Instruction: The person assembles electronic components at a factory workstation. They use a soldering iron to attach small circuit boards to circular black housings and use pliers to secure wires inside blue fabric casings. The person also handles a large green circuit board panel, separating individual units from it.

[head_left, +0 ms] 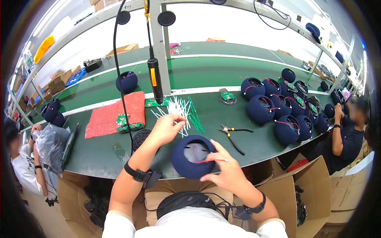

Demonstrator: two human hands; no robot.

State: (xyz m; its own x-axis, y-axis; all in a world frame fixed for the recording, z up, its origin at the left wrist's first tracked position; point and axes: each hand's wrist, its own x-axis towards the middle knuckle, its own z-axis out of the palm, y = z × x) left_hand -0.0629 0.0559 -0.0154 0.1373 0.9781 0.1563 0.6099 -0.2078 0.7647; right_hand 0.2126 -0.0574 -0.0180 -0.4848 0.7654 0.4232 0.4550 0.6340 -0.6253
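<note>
Green bench top on an assembly line, white frame rails overhead, cardboard boxes below the front edge. Person at centre has a dark blue fabric-covered round shell at the near bench edge, open side up, red wire visible inside. Right hand closed on the shell's right rim, fingers pinching something thin at the opening; can't tell what. Left hand out over the pile of white cable ties, fingers bent narrow around one or two of them. Green ties just beside the white ones. Pliers lie right of the shell, apart from it. Hanging electric screwdriver above the ties. Red bubble wrap with green circuit boards to the left. Batch of similar blue shells at right. Co-workers seated at both ends.
</note>
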